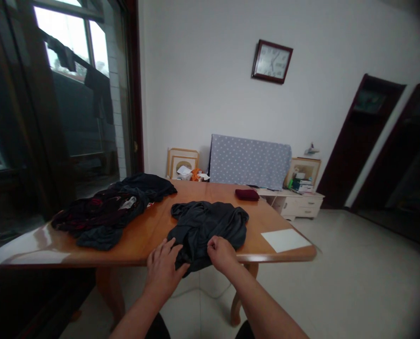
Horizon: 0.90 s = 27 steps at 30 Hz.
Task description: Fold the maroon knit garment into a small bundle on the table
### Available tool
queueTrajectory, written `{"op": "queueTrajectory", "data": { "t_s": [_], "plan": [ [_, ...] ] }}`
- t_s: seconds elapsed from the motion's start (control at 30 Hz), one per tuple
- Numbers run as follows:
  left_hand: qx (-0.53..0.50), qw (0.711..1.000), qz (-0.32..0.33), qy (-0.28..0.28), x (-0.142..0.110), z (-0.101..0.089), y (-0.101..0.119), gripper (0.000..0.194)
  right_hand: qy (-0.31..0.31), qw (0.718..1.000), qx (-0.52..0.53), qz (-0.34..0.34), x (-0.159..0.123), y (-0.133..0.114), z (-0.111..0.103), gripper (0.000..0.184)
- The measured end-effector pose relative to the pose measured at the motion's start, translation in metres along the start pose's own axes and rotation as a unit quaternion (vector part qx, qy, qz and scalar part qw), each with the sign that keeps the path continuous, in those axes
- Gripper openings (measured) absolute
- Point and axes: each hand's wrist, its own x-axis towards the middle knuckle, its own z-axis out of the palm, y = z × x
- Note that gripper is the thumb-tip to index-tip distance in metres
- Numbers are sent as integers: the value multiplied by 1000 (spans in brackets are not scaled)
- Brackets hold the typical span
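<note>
A dark grey garment (213, 219) lies crumpled near the front edge of the wooden table (149, 233), with part of it hanging over that edge. My left hand (164, 261) rests at the garment's near left side, fingers spread apart. At its near right side, my right hand (221, 252) is closed with the fingertips pinched against the cloth. Whether a fold of the garment is caught between them is hard to see, though the hand sits right on the fabric. What kind of garment it is does not show.
A heap of dark clothes (107, 207) covers the table's left part. A folded maroon cloth (247, 194) lies at the back right, and a white sheet (286, 240) near the right corner. Behind stand a low white cabinet (302, 205) and a blue dotted cover (250, 162).
</note>
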Motion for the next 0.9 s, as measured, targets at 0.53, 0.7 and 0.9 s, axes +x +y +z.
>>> {"op": "queueTrajectory", "data": {
  "t_s": [0.53,0.7,0.9],
  "plan": [
    [-264,919,-225,188,33,-33,-55,28,115,979,161,43,19,50,-21,28],
    [-326,880,-258,228,33,-33,-72,32,158,971,155,95,27,75,-25,43],
    [-292,876,-274,269,31,-36,-90,32,192,969,90,128,39,81,-35,48]
  ]
}}
